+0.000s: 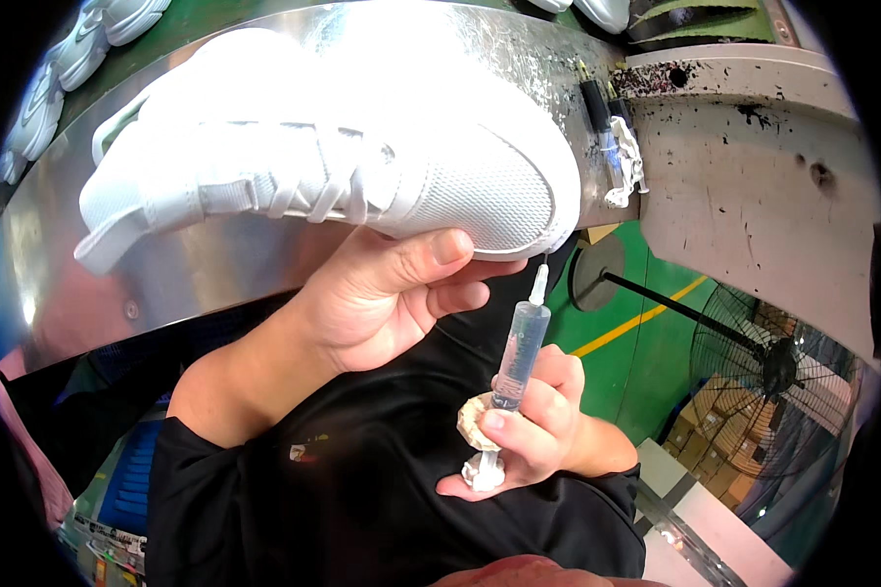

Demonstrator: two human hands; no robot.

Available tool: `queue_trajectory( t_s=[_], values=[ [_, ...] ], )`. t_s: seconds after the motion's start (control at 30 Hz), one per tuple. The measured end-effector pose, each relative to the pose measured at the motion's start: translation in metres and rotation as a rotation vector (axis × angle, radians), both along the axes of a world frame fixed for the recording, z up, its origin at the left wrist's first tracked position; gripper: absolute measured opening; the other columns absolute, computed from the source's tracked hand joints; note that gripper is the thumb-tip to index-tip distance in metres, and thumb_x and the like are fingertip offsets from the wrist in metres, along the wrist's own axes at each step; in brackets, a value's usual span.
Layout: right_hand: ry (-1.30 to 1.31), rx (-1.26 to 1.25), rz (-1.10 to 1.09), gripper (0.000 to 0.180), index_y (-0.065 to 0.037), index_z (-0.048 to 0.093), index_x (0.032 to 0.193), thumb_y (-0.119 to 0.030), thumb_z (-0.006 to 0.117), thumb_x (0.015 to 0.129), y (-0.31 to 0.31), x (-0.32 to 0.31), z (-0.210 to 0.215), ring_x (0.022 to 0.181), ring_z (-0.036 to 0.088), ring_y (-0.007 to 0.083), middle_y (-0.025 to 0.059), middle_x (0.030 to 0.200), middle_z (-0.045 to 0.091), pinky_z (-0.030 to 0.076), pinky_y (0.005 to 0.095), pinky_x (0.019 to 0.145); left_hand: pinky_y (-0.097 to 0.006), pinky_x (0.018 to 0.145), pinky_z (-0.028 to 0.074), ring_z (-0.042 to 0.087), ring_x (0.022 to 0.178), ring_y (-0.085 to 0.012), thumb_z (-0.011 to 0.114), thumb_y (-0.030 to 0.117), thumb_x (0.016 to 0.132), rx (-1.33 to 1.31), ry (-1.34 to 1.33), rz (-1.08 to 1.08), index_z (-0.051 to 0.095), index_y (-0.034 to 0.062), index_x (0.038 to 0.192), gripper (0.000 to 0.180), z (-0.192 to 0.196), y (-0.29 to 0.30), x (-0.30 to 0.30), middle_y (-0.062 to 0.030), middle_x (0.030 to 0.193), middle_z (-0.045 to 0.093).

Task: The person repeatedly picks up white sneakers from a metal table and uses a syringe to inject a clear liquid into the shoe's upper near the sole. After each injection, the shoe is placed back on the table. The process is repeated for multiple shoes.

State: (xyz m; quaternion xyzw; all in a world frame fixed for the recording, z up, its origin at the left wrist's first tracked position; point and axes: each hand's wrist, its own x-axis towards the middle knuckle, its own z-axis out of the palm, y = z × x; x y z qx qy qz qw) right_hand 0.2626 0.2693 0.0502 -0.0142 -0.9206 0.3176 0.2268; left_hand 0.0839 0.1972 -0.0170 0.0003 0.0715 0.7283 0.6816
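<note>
A white sneaker [460, 186] lies on its side over the metal worktop, its toe to the right and its laced top toward me. Under its front half, my left hand [377, 298] grips it, the thumb against the lower edge near the toe. Just below the toe, my right hand [548, 416] is closed around a clear syringe [522, 342] with liquid in its barrel. The needle end points up and meets the sole edge at the toe; whether it touches or only nears it, I cannot tell. Pale wrapping covers the syringe's flange and plunger end.
Dark-capped marker-like tools [597, 112] and a wrapped syringe-like item [625, 161] rest at the right of the shiny metal worktop [59, 284]. A beige machine part [754, 147] borders it. Several white shoes [78, 49] stand far left. A black fan [778, 367] stands at lower right.
</note>
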Motion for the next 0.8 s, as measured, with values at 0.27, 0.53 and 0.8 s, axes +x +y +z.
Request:
queue_trajectory(
  t_s=[0.27, 0.53, 0.8],
  values=[
    [0.042, 0.067, 0.000, 0.060, -0.007, 0.053, 0.112, -0.048, 0.070, 0.071, -0.003, -0.005, -0.010, 0.064, 0.039, 0.0200, 0.0075, 0.088, 0.057, 0.031, 0.0308, 0.053, -0.032, 0.089, 0.053, 0.052, 0.118, -0.0297, 0.053, 0.020, 0.093, 0.006, 0.016, 0.020, 0.045, 0.0007, 0.128, 0.041, 0.008, -0.002, -0.001, -0.0185, 0.124, 0.054],
    [0.025, 0.060, 0.005, 0.063, -0.006, 0.053, 0.112, -0.048, 0.071, 0.069, -0.007, -0.005, -0.013, 0.064, 0.041, 0.0206, 0.0083, 0.088, 0.056, 0.032, 0.0322, 0.054, -0.037, 0.095, 0.048, 0.053, 0.116, -0.0285, 0.055, 0.022, 0.093, -0.022, 0.061, 0.035, 0.044, 0.0016, 0.129, 0.043, 0.014, 0.002, 0.000, -0.0149, 0.123, 0.056],
    [0.148, -0.037, -0.065, 0.071, -0.010, 0.048, 0.116, -0.054, 0.074, 0.066, -0.009, 0.013, -0.008, 0.071, 0.043, 0.0243, 0.0097, 0.094, 0.050, 0.035, 0.0368, 0.060, -0.040, 0.092, 0.050, 0.055, 0.114, -0.0292, 0.057, 0.013, 0.090, -0.067, 0.059, 0.034, 0.049, -0.0002, 0.124, 0.038, 0.007, 0.001, -0.001, -0.0165, 0.119, 0.058]
  ],
)
